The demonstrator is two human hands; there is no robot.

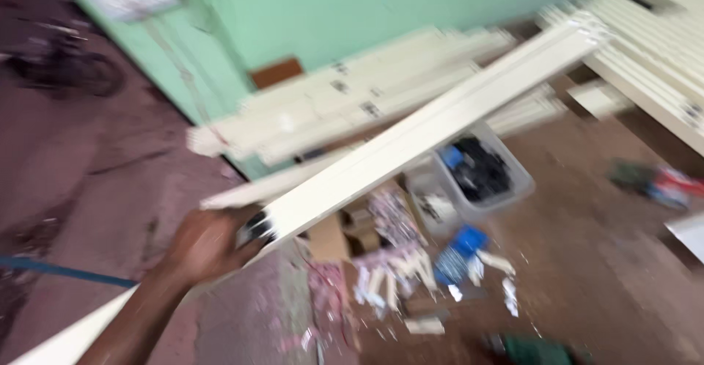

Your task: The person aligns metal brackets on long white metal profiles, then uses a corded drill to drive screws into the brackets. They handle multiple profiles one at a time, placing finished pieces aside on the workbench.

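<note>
I have my left hand (209, 244) clamped around the near end of a long cream-white flat board (433, 127), gripping low so its length angles up over the clear plastic bin (480, 171) of dark parts. My right hand is out of view.

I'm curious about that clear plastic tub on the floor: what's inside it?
The tub holds a dark heap of small parts and something blue. The long cream board covers its far edge; blur hides detail.

Motion blur smears the clear bin's (480, 178) dark contents beyond telling.
</note>
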